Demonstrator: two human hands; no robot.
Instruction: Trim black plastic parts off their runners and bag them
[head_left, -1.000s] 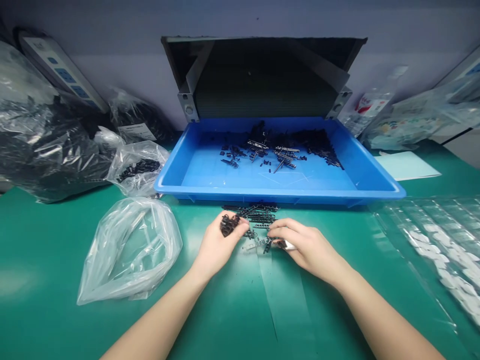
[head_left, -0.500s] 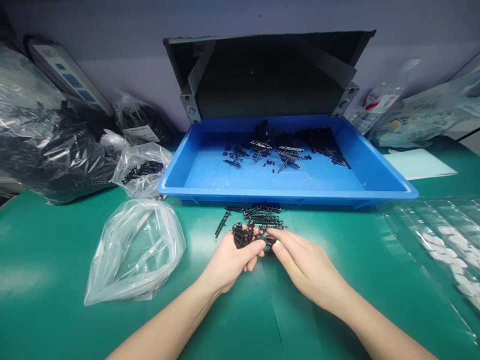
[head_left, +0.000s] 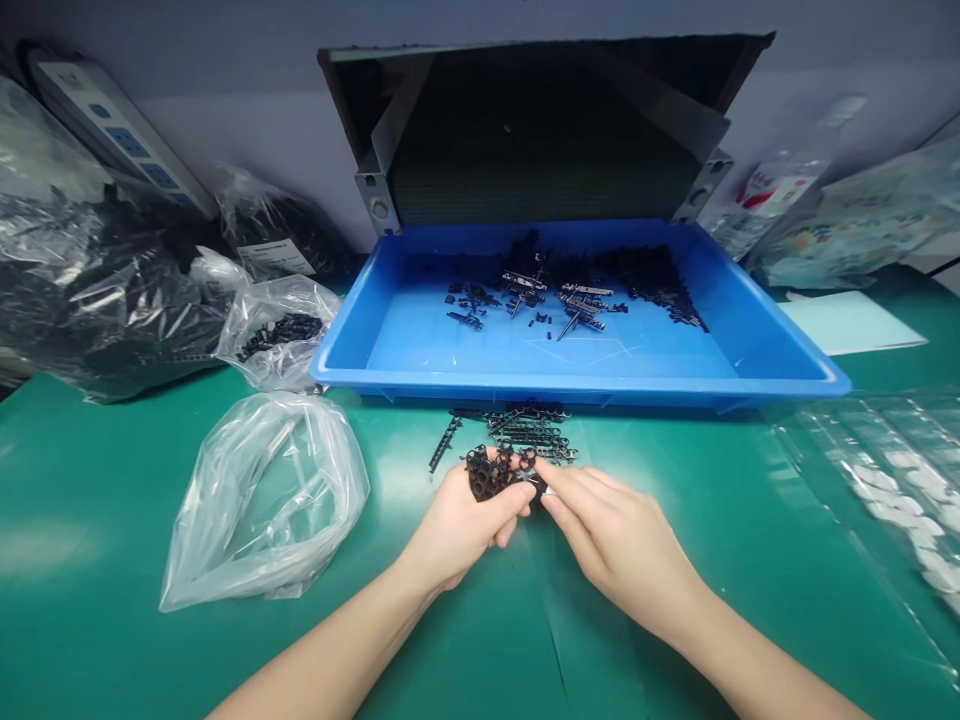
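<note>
A bunch of small black ring-shaped parts [head_left: 489, 474] is held in my left hand [head_left: 461, 520], its thumb pressed over them. My right hand [head_left: 619, 520] meets it from the right, thumb and fingers closed at a small dark piece by the left thumb tip; that piece is partly hidden. Just beyond both hands, black perforated strips [head_left: 529, 430] lie in a loose pile on the green table [head_left: 465, 650]. One more strip [head_left: 445, 444] lies slantwise to the left of the pile.
Behind the strips stands a blue tray [head_left: 585, 385] with black parts, under a dark chute [head_left: 540, 140]. Plastic bags [head_left: 262, 500] are at left; a clear tray of white pieces [head_left: 900, 510], paper [head_left: 855, 322] and a bottle [head_left: 780, 185] are at right.
The view has shifted slightly. My right fingers have curled a little more and moved slightly against the parts at my left thumb. My left hand keeps its hold on the bunch.
</note>
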